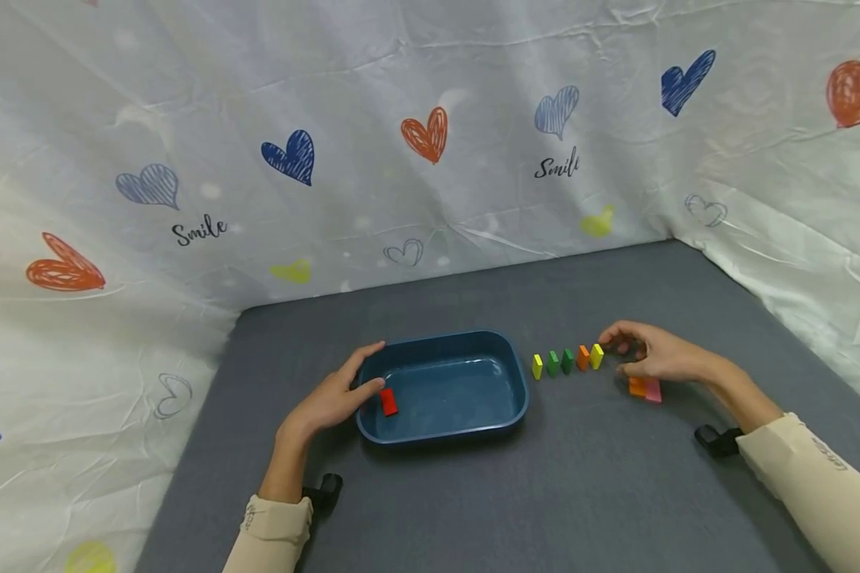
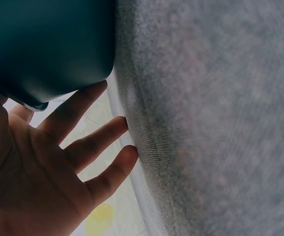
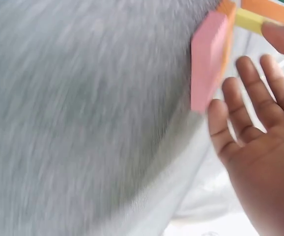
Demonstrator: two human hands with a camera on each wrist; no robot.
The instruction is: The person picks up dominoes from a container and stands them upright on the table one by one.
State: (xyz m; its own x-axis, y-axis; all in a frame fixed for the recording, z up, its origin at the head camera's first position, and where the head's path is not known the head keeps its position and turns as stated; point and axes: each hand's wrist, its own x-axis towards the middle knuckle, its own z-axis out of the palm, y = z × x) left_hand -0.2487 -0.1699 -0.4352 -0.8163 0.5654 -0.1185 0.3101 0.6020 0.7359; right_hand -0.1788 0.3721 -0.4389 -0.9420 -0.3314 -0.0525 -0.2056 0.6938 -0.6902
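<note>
My left hand (image 1: 327,403) holds the left end of a dark blue tray (image 1: 440,434), thumb over the rim and the other fingers spread along the outside. A red block (image 1: 389,403) lies in the tray near that thumb. Right of the tray, a row of small upright blocks runs from a yellow block (image 1: 537,367) past green ones and an orange block (image 1: 583,358) to another yellow block (image 1: 597,356). Beside this last one is my right hand (image 1: 661,352), fingers loosely spread and nothing gripped. Under it lie an orange block (image 1: 637,387) and a pink block (image 3: 207,64), side by side.
A grey cloth-like surface (image 1: 545,493) carries everything. White sheeting (image 1: 358,199) printed with hearts and words hangs behind and along both sides. A dark wrist strap piece (image 1: 718,440) shows below the right forearm.
</note>
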